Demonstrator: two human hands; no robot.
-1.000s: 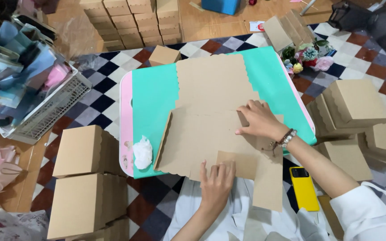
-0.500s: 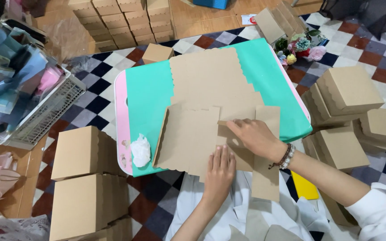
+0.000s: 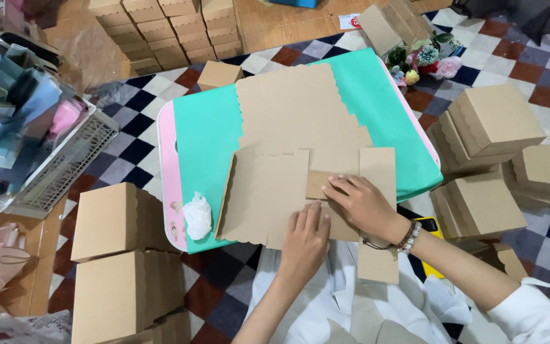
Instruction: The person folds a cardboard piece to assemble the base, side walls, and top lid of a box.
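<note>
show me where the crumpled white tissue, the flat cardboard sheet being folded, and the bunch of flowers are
crumpled white tissue [image 3: 197, 215], head view, its middle
flat cardboard sheet [image 3: 300, 111], head view, bare upper panel
bunch of flowers [image 3: 424, 60], head view, centre blooms

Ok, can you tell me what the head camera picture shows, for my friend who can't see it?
Two hands, the left hand and right hand, press flat on a brown cardboard sheet with one flap folded up, on a small green table. A crumpled white tissue lies on the table, and folded cardboard boxes sit around it on the checkered floor.
</note>
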